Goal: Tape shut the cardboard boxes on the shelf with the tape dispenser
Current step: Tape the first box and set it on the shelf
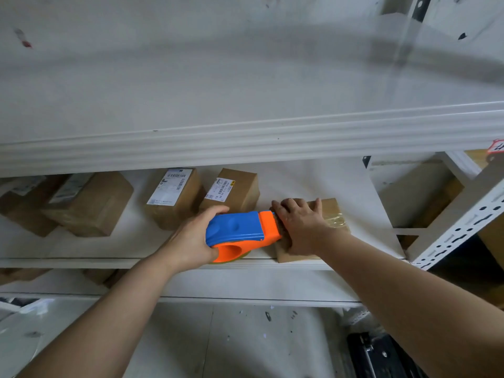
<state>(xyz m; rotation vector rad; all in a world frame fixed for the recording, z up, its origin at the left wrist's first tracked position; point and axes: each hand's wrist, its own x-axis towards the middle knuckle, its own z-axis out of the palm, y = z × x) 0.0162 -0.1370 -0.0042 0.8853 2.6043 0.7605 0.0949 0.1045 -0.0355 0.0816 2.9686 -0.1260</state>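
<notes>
The tape dispenser sits just below the middle of the frame, at the front of the white shelf. Its body is blue with moulded dimples, its nose and lower housing are bright orange, and a sliver of the yellowish tape roll shows under the housing. The left hand grips its rear end, with the fingers curled over the blue top and the thumb round the near side. The orange nose points right and meets the left end of a small cardboard box lying flat at the shelf's front edge.

The right hand lies palm-down on that box, pressing on its top with the fingers loosely spread. The fingertips reach the far-left corner beside the nose, and whether they hook over the edge is hard to tell. A strip of clear tape shines, wrinkled, across the box's right end.

Further back on the same shelf stand two brown boxes with white printed labels — one left of centre, one just behind the dispenser. Blurred cartons sit in the left of the frame. A perforated white upright crosses the right edge, with more boxes behind it.
</notes>
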